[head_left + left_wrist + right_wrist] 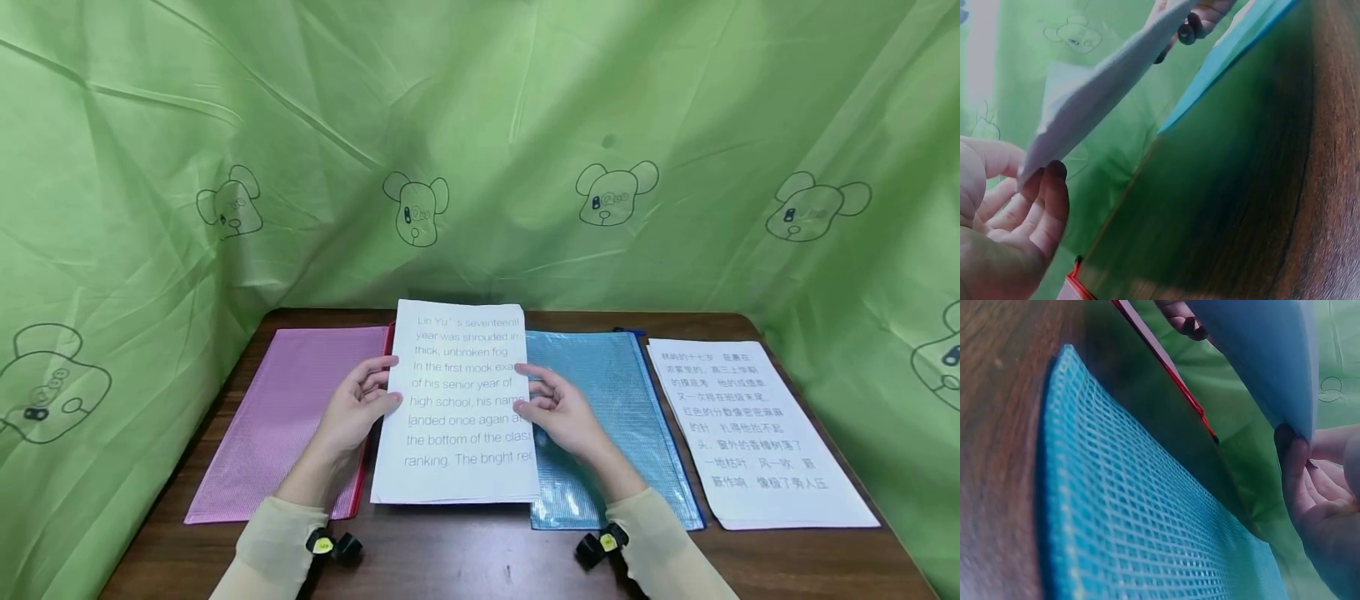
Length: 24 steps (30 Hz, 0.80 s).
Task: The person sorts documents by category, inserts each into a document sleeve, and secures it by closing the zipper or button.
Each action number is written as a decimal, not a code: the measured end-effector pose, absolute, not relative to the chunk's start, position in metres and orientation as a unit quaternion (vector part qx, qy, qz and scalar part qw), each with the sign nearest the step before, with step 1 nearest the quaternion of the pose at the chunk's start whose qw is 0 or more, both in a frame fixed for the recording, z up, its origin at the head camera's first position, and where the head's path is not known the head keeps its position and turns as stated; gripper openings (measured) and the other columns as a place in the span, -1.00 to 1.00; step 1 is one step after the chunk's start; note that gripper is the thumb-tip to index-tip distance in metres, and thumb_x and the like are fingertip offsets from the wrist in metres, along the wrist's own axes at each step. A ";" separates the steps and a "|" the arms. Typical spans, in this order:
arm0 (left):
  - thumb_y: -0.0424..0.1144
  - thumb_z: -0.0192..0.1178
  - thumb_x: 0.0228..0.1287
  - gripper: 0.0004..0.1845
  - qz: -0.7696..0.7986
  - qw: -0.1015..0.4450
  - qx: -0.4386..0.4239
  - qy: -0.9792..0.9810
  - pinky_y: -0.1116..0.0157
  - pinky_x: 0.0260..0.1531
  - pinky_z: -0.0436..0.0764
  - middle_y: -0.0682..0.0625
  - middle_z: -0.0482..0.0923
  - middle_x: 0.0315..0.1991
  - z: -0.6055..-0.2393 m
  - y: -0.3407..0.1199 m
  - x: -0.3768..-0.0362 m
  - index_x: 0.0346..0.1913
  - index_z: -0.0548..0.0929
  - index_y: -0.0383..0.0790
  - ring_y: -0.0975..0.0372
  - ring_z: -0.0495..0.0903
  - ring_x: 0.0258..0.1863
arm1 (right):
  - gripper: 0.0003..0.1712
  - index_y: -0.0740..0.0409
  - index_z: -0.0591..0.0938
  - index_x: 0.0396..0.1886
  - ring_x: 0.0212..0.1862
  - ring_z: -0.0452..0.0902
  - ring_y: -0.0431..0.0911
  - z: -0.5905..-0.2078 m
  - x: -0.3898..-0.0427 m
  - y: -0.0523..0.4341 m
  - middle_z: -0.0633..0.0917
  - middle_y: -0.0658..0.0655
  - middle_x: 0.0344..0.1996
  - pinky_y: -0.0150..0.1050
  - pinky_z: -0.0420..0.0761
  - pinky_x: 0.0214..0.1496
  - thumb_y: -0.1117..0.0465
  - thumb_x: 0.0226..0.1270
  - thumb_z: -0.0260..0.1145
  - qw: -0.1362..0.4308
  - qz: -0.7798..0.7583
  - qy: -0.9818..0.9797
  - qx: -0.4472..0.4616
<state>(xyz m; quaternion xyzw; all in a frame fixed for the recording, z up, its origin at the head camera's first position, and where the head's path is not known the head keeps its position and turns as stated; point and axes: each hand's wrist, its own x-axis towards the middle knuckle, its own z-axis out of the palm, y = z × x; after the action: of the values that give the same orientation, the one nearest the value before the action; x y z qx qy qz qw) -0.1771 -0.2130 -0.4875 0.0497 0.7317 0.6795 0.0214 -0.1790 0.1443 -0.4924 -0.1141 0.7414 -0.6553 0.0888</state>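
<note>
Both hands hold a stack of white paper (459,400) printed with large English text, raised off the table between two zip folders. My left hand (362,402) pinches its left edge between thumb and fingers. On the opposite edge my right hand (558,408) does the same. In the left wrist view the sheets (1097,94) are seen nearly edge-on, apart from the tabletop. A pink mesh folder (292,417) with a red zip edge lies under and beside the left forearm. The blue mesh folder (600,400) lies beneath the right hand and forearm.
At the right of the brown wooden table (450,554) lies another stack of paper (757,433) printed with Chinese text. A green curtain (487,125) with bear drawings hangs behind the table and along both sides.
</note>
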 end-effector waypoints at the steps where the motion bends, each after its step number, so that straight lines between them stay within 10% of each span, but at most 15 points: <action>1: -0.59 0.30 0.41 -0.35 0.681 0.020 0.048 0.731 0.34 -0.14 0.73 -0.39 0.60 0.14 -0.487 -0.212 -0.177 0.52 0.49 -0.28 0.15 0.74 -0.17 | -0.28 0.07 0.51 0.58 -0.17 0.77 -0.02 -0.492 -0.179 0.144 0.79 0.26 0.12 -0.31 0.72 -0.15 0.42 0.49 0.45 0.086 -0.656 0.741 -0.113; 24: -0.55 0.31 0.45 -0.41 0.612 -0.029 0.055 0.788 0.39 -0.41 0.58 -0.28 0.63 0.20 -0.487 -0.194 -0.171 0.48 0.56 -0.16 0.10 0.68 -0.31 | -0.41 0.03 0.60 0.50 -0.11 0.84 0.07 -0.490 -0.181 0.150 0.81 0.23 0.07 -0.23 0.79 -0.15 0.30 0.53 0.46 0.066 -0.643 0.759 -0.076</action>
<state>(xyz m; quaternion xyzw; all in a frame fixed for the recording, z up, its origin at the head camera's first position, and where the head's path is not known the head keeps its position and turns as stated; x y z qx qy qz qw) -0.1710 -0.1942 -0.4870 0.0548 0.7884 0.6120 -0.0288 -0.1807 0.1504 -0.4905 -0.0761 0.7593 -0.6429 0.0655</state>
